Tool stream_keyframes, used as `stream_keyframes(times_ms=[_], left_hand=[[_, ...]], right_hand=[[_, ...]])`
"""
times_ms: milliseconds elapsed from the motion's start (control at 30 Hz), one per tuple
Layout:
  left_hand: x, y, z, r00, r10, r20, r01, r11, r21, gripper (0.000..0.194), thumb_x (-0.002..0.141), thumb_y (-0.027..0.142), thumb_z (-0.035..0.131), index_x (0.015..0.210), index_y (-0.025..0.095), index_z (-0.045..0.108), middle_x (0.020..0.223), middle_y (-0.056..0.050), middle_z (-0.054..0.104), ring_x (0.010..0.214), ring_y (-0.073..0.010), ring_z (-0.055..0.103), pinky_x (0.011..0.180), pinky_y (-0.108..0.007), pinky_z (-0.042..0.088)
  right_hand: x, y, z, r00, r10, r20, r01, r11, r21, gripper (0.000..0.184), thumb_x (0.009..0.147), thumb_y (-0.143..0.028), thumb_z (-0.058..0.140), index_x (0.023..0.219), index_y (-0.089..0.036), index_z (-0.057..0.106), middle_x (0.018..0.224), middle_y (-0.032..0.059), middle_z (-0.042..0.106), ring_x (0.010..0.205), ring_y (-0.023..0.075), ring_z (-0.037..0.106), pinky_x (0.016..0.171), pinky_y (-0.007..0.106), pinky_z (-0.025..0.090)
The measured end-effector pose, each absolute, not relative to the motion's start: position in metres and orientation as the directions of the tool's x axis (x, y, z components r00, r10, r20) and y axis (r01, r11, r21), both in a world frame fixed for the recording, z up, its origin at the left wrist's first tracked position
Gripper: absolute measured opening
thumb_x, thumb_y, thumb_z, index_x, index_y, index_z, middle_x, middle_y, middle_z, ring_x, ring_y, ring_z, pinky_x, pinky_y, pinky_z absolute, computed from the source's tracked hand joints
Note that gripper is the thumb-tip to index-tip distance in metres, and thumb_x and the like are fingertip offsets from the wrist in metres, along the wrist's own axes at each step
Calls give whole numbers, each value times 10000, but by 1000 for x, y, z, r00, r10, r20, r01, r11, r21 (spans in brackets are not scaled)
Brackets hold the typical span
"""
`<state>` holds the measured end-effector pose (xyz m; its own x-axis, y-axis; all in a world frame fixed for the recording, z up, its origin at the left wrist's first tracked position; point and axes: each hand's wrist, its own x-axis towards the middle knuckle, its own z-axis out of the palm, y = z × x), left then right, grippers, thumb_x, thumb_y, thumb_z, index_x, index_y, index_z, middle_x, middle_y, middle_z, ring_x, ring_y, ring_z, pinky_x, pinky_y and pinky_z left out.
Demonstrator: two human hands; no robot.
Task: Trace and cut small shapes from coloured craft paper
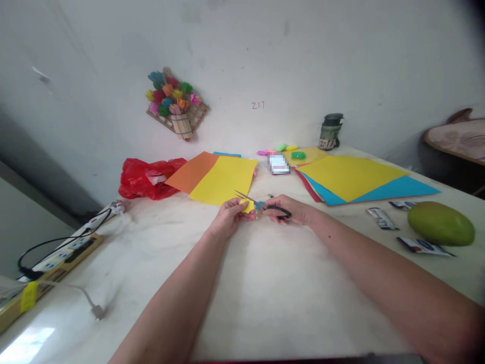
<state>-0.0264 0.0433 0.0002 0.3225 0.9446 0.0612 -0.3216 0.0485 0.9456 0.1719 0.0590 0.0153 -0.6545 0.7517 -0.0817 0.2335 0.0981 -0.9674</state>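
Observation:
Between the fingers of my left hand (230,216) is a small piece of yellow paper (248,206). Black-handled scissors (279,211) are in my right hand (290,207), with the blades pointing left across the top of the piece. The blades look slightly apart; whether they touch the paper I cannot tell. A larger yellow sheet (227,177) lies just beyond my left hand, partly over an orange sheet (193,172). Some small blue bits (259,205) show between my hands, partly hidden.
Yellow (352,174) and blue sheets (401,191) are stacked at the right. Nearby lie a green fruit (440,223) and several packets (382,219). A phone (279,164), a flask (331,132) and a red bag (146,179) stand farther back. A power strip (56,270) runs along the left.

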Motion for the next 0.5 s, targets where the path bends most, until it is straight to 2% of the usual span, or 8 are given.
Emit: stream_keyframes(times_ms=[500], left_hand=[[-26, 43, 1, 331, 941, 69, -335, 49, 941, 164, 686, 249, 627, 711, 126, 522, 662, -80, 661, 566, -158, 624, 582, -259, 489]], right_hand=[[171, 60, 14, -648, 757, -84, 238, 96, -967, 340, 667, -425, 588, 827, -126, 571, 480, -55, 465, 349, 27, 359, 337, 162, 262]])
